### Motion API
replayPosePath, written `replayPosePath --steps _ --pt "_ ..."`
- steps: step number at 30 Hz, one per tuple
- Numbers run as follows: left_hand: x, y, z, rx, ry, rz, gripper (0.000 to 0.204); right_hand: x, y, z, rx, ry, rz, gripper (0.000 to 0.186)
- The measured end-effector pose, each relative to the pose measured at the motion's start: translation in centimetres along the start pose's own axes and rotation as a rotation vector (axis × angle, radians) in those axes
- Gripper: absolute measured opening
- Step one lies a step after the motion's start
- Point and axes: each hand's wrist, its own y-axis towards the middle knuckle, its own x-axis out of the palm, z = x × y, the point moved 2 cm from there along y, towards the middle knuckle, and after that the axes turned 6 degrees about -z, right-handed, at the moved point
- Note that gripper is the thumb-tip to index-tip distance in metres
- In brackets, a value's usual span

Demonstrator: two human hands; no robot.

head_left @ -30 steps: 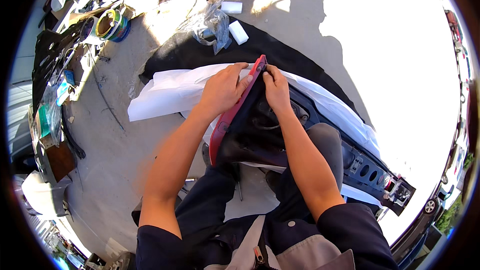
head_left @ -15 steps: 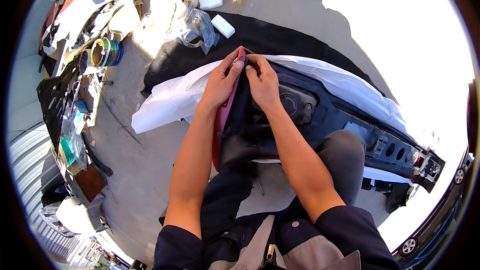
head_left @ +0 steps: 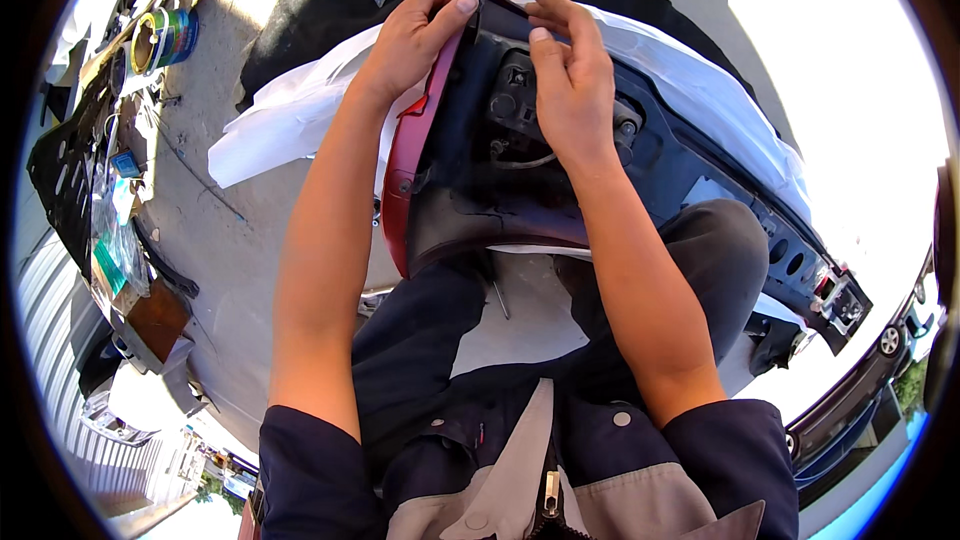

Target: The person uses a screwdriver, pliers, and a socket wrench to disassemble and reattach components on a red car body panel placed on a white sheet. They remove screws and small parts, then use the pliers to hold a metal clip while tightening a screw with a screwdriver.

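Note:
A long car body panel (head_left: 460, 210), dark inside with a red painted edge, lies across in front of me, its near end by my knees. My left hand (head_left: 415, 40) is closed round the far corner of the red edge, its thumb on the inner side. My right hand (head_left: 580, 80) hovers over the panel's dark inside, close to its far rim. Its fingers are bent loosely, thumb apart, and nothing shows in them. Below that hand, a black housing (head_left: 512, 95) with a cable sits inside the panel. White sheeting (head_left: 290, 125) lies under the panel.
Black cloth (head_left: 300, 40) is spread on the concrete floor beyond. At the left stand a colourful tin (head_left: 165, 40), clear plastic wrap and mixed scrap. A thin metal rod (head_left: 500, 300) lies between my legs. A dark car (head_left: 850, 430) is parked at the far right.
My right hand has come off the red corner and moved to the right, its fingers loosening. My left hand keeps hold of the edge. The whole view has shifted, with the panel now higher up.

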Motion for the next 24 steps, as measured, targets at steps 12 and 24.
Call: replayPosePath --steps 12,24 --pt "0.9 0.3 1.1 -0.032 -0.151 0.045 0.039 1.7 -27.7 11.8 0.562 -0.923 -1.365 0.036" --pt "0.9 -0.2 0.3 0.018 0.084 0.061 0.043 3.2 -27.1 12.2 0.483 -0.696 -1.278 0.039"
